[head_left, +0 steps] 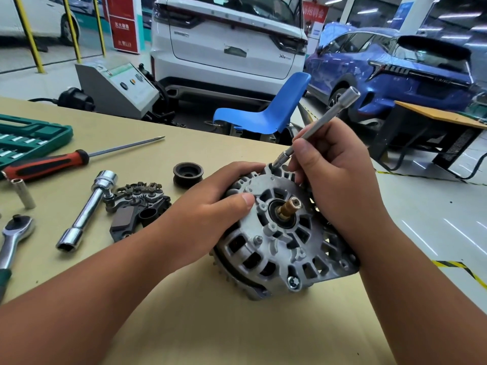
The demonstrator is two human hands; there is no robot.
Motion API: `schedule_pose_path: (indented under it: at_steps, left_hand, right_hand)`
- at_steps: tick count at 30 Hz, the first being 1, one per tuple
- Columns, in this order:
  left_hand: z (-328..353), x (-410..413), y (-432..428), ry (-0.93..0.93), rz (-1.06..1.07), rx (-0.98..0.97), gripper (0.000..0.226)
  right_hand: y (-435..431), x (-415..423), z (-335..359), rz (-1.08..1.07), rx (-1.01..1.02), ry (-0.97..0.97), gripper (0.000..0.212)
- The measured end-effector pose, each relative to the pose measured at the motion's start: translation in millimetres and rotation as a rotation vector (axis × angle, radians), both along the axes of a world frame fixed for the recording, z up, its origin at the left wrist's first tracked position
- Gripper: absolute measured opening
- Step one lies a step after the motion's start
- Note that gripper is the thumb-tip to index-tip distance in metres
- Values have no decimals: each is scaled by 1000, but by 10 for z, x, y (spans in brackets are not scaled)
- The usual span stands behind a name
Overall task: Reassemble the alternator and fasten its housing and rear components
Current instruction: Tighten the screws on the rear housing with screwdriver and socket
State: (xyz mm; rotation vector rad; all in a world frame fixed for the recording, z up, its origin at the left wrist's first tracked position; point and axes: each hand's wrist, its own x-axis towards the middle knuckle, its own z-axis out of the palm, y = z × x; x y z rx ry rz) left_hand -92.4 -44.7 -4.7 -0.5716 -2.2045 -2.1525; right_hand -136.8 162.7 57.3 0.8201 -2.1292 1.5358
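The alternator (284, 233) lies tilted on the tan workbench (184, 312), rear face up. The left hand (210, 214) grips its housing, thumb pressed on top. The right hand (334, 164) pinches a long socket extension (316, 130) whose tip sits on a far-edge housing bolt.

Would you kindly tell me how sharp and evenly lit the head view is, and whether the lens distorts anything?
Head view: alternator and extension bar sharp under soft, even light, shadows faint; head view also shows glare on the chrome box wrench and streaks on the glossy floor; the yellow posts lean from wide-angle distortion; the white car looks slightly softer.
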Motion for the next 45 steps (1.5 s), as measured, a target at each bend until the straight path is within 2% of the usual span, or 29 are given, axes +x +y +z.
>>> schedule_pose_path:
  at_steps: [9, 16, 19, 25, 31, 42, 45]
  left_hand:
    - [-8, -14, -3, 8, 12, -13, 52]
    - [-6, -8, -6, 7, 12, -11, 52]
    - [-10, -13, -10, 9, 15, -19, 54]
    - [-15, -9, -10, 4, 9, -20, 53]
    - [-19, -20, -9, 6, 11, -19, 54]
    - [-31, -19, -16, 4, 5, -19, 54]
    - [-25, -15, -18, 1, 5, -15, 54]
  right_hand:
    - [9, 7, 2, 21, -11, -25, 21]
    - [2, 8, 9, -8, -8, -30, 5]
    - [-2, 2, 4, 10, -25, -35, 7]
    - [7, 15, 5, 20, -43, -58, 23]
    - [-9, 7, 15, 10, -10, -21, 7]
    - [-1, 28, 3, 35, -61, -74, 21]
    - [3, 13, 12, 14, -23, -47, 20]
